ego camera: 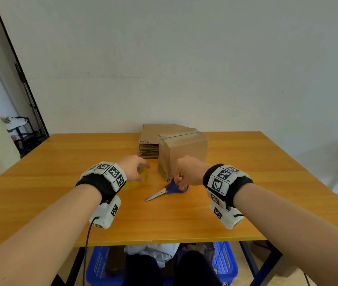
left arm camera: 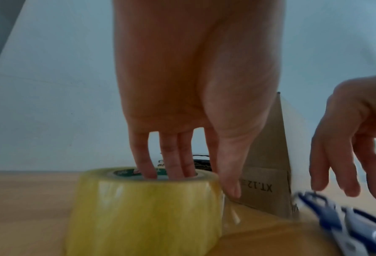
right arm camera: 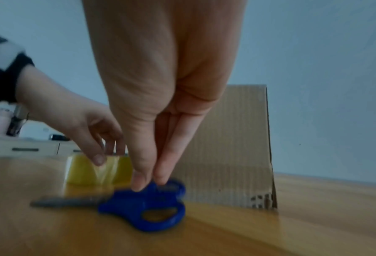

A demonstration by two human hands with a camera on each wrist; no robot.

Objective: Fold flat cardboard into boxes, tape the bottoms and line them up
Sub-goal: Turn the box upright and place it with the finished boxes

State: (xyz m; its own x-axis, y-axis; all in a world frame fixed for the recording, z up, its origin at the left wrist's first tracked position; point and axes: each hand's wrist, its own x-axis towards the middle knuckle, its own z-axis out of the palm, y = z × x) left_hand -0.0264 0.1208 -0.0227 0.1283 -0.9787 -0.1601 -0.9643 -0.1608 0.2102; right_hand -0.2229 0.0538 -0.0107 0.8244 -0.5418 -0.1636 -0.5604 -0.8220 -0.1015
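One box (ego camera: 183, 150) is folded up and standing on the table (ego camera: 60, 203), with a tape strip running across its top face, so I'd call that one done, assuming that taped face is the bottom. It sits just beyond my right fingertips, practically touching distance. Behind it and a bit left there's the stack of flat cardboard (ego camera: 149, 141), so I reckon most of the job is still ahead: fold, tape, line up, repeat. No row yet, just the single box.

My left hand (ego camera: 133, 169) is on the tape roll (left arm camera: 145, 207). From the left wrist view, three fingers (left arm camera: 169, 161) are dipped into the core and the thumb sits down the outside wall, so it's gripping the roll. A loose bit of clear tape seems to hang off the side by the thumb, blurry though.

My right hand (ego camera: 186, 172) is pinching the near handle loop of the blue scissors (ego camera: 170, 189), thumb and forefinger pressed together on it. The scissors lie flat with blades pointing away toward the left hand side, right below the fingertips.

In the way: not much. The finished box is tight against both hands, so pulling a new flat from the stack means reaching around or over it. Under the table edge there's a blue basket (ego camera: 225, 263) with stuff in it, well clear of the fingers.
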